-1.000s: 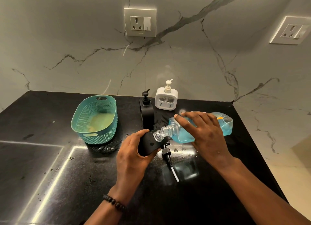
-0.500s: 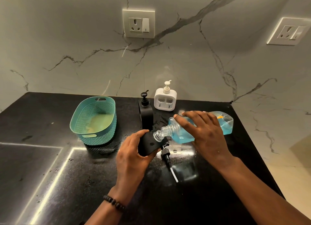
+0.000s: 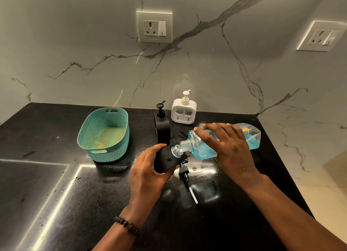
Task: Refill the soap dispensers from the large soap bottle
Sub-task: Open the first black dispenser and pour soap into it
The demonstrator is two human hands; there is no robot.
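My right hand (image 3: 232,149) grips the large clear soap bottle (image 3: 251,138), half full of blue soap and tipped almost flat, its ribbed neck pointing left and down. The bottle's mouth rests at the top of a black soap dispenser (image 3: 167,160), which my left hand (image 3: 148,172) holds tilted on the counter. That dispenser's black pump with its white tube (image 3: 186,179) lies loose on the counter just right of my left hand. A second black dispenser (image 3: 161,125) and a white dispenser (image 3: 184,112) stand upright behind, pumps on.
A teal perforated basket (image 3: 105,136) with a yellowish cloth inside stands at the left on the black stone counter (image 3: 56,194). The counter's right edge drops off beside my right forearm. A marble wall with two sockets rises behind.
Both hands, the bottle and the dispenser hold almost the same pose. The view has shifted slightly.
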